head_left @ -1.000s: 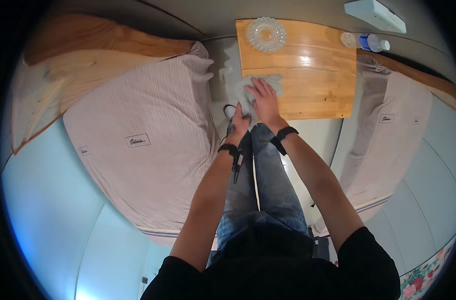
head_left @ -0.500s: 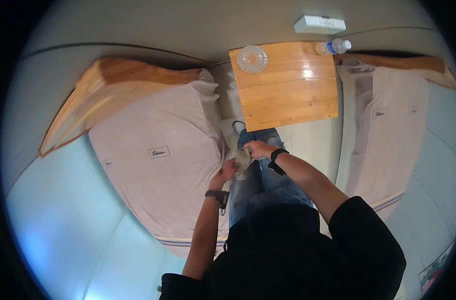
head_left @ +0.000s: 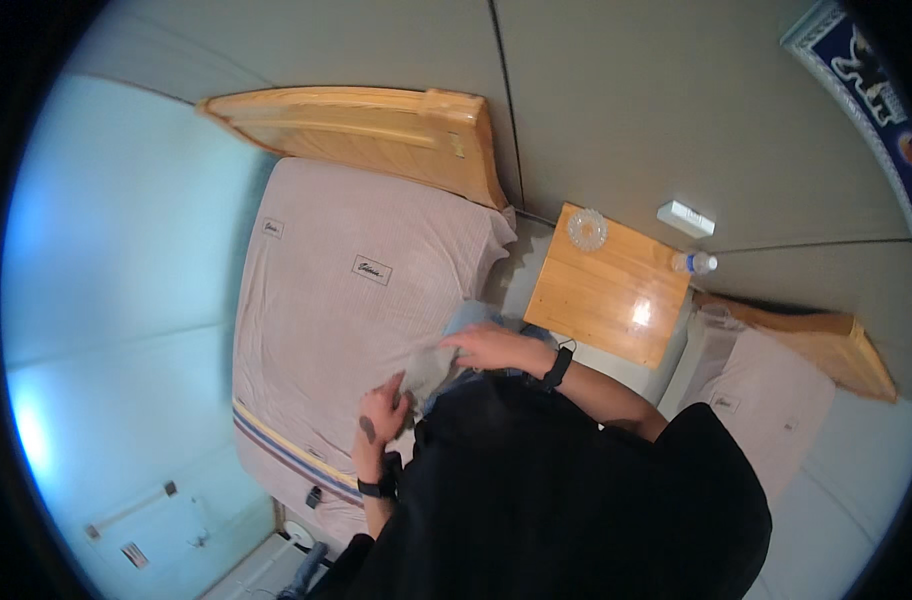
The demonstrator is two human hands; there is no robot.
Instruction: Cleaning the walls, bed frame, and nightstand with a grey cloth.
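Observation:
A small light-grey cloth (head_left: 429, 370) stretches between my hands, low over the near edge of the left bed. With its fingertips, my right hand (head_left: 498, 347) pinches the cloth's upper right end. My left hand (head_left: 382, 408) has closed its thumb and fingers on the lower left end. The cloth is crumpled, and its exact kind does not show. Beneath it lies the pale pink bedspread (head_left: 316, 330), with one knee of my blue jeans (head_left: 468, 317) beside the cloth.
Right of the bed stands a wooden table (head_left: 596, 290) with a clear glass dish (head_left: 587, 230) and a plastic bottle (head_left: 698, 263). A white box (head_left: 687, 218) is behind it. Another pink-covered bed (head_left: 776, 390) stands at the right. A wooden headboard (head_left: 376, 125) borders the left bed.
My view and body have turned left toward the left bed. Both hands have moved from above my legs to the bed's edge, still holding the cloth.

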